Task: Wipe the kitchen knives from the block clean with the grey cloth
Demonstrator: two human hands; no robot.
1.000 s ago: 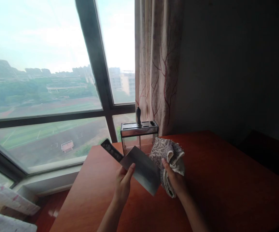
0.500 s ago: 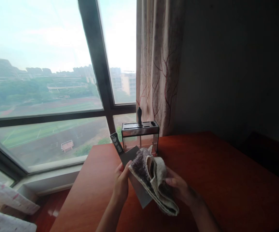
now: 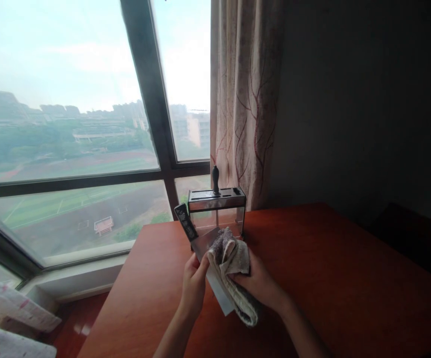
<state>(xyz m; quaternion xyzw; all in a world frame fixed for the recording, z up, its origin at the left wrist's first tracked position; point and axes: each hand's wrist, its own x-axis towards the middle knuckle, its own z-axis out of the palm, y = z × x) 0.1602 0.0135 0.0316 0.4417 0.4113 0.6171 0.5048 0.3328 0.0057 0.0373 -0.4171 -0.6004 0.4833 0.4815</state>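
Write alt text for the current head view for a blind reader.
A person's left hand holds a cleaver above a reddish-brown table while the right hand holds a bunched cloth that covers part of the blade. Behind, a clear-sided knife block with an upright black handle stands near a window and curtain.

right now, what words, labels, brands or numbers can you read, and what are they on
None can be read.
On the cleaver handle: pale markings on black, too small and blurred to make out.
On the bare part of the blade: no readable text.
On the cloth: no readable text.
On the knife holder: no readable text.
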